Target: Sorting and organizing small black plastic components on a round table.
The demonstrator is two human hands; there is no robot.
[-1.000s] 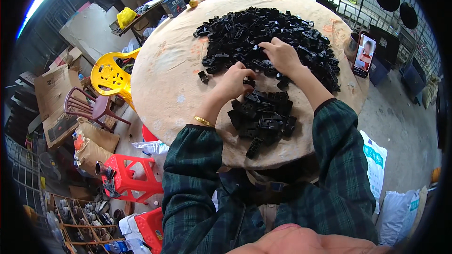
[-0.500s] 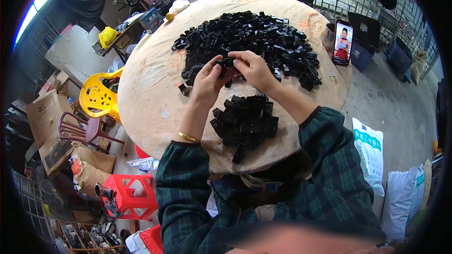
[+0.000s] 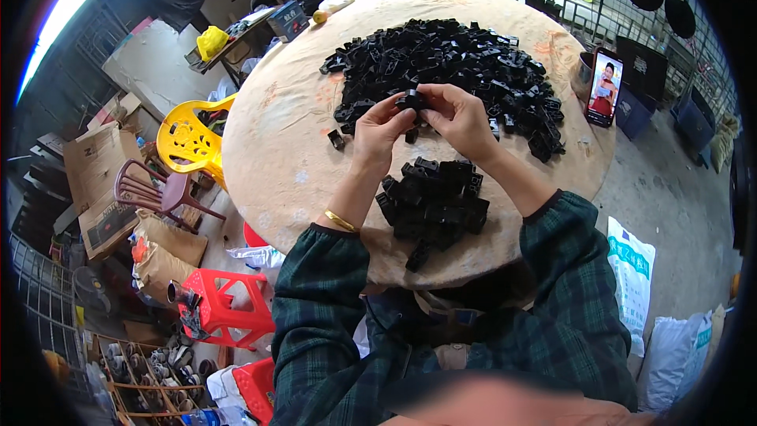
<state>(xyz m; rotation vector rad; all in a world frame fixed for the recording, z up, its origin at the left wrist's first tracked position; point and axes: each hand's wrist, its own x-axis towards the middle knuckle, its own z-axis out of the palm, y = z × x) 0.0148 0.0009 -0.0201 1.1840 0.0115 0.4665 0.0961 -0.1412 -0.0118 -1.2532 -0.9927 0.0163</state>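
Between my two hands I hold a small black plastic part (image 3: 411, 101), partly covered by my fingers. My left hand (image 3: 382, 128) is closed on its left side, thumb and fingers pinching it. From the other side my right hand (image 3: 457, 116) grips it with thumb and forefinger. Just beyond my hands spreads a large heap of black plastic parts (image 3: 449, 59). A smaller pile of like parts (image 3: 438, 209) lies on the near side, between my forearms. One single black part (image 3: 336, 140) sits apart, left of my left hand.
The round table (image 3: 268, 150) has a beige cloth. A phone (image 3: 604, 87) stands upright at its right edge, before a dark container. On the left are a yellow chair (image 3: 185, 138), a brown chair (image 3: 162, 189) and a red stool (image 3: 229, 304). White sacks (image 3: 631, 276) stand at right.
The whole view has shifted, so the table and piles appear further right. My hands stay together over the table, and the part between them has been turned slightly.
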